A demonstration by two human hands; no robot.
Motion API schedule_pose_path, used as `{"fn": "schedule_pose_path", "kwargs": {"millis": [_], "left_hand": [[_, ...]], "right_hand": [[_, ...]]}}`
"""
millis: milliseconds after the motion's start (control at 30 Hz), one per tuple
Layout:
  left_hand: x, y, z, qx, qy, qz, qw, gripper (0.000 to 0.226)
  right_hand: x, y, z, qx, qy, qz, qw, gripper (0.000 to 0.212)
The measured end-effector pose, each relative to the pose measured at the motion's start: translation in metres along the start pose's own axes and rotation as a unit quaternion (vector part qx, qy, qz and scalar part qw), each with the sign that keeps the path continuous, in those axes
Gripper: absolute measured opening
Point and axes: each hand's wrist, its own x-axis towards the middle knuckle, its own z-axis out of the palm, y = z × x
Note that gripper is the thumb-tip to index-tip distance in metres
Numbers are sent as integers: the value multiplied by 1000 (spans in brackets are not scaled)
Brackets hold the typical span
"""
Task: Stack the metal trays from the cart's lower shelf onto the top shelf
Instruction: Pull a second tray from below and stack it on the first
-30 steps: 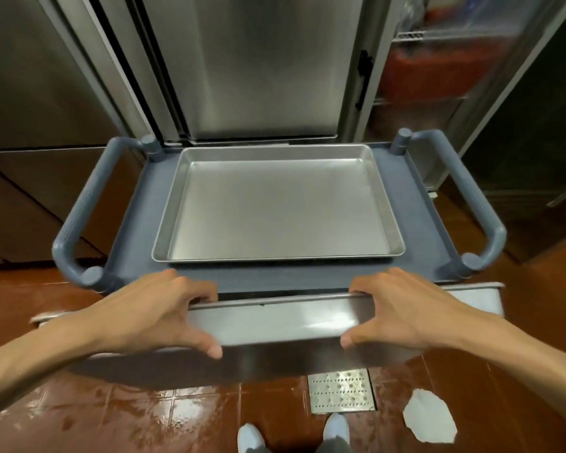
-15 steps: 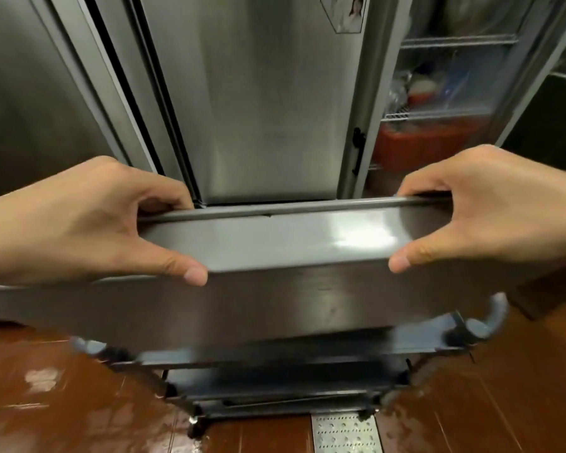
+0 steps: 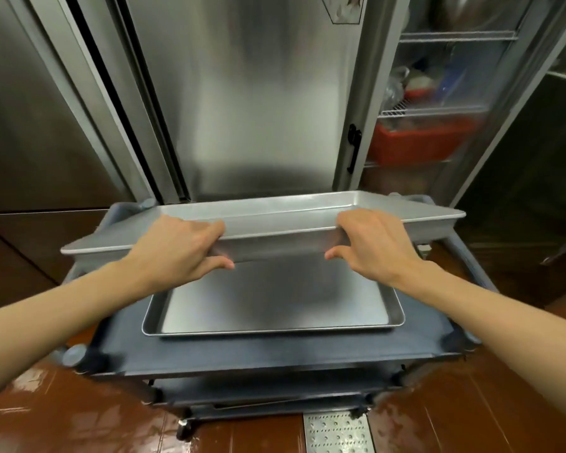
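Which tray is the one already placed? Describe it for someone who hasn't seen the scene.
Find the grey cart in front of the steel door. On its top shelf lies a metal tray, flat and untouched. The other tray is held above it by both hands.

The raised tray (image 3: 275, 220) hides the far half of the tray below (image 3: 275, 308) and most of the cart's (image 3: 275, 354) far edge. Fingertips of both hands, left (image 3: 177, 250) and right (image 3: 376, 243), curl out of sight over its rim. Both forearms run off the frame at 8 and 4 o'clock. Fridge (image 3: 438, 93) contents at 2 o'clock are blurred. The lower shelves are mostly hidden.
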Motion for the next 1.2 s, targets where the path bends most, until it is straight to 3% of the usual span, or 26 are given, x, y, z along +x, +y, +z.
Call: {"fn": "schedule_pose_path", "kwargs": {"millis": [133, 233, 533, 900, 1067, 1200], "left_hand": [[-12, 1, 58, -27, -29, 0, 999, 46], [-24, 3, 90, -43, -3, 18, 999, 42], [-46, 38, 136, -47, -31, -5, 998, 34], [-82, 63, 207, -35, -124, -46, 991, 41], [-82, 65, 216, -87, -142, -82, 983, 35], [-81, 64, 221, -127, -224, -136, 957, 43]], "right_hand": [[-9, -8, 57, 9, 25, -8, 1000, 38], [-19, -14, 85, 3, 27, -16, 1000, 38], [-56, -17, 136, -42, -8, -13, 999, 37], [-83, -30, 201, -66, -143, 39, 987, 43], [-79, -18, 213, -13, -190, 32, 981, 32], [-75, -19, 217, -1, -266, 54, 963, 36]]}}
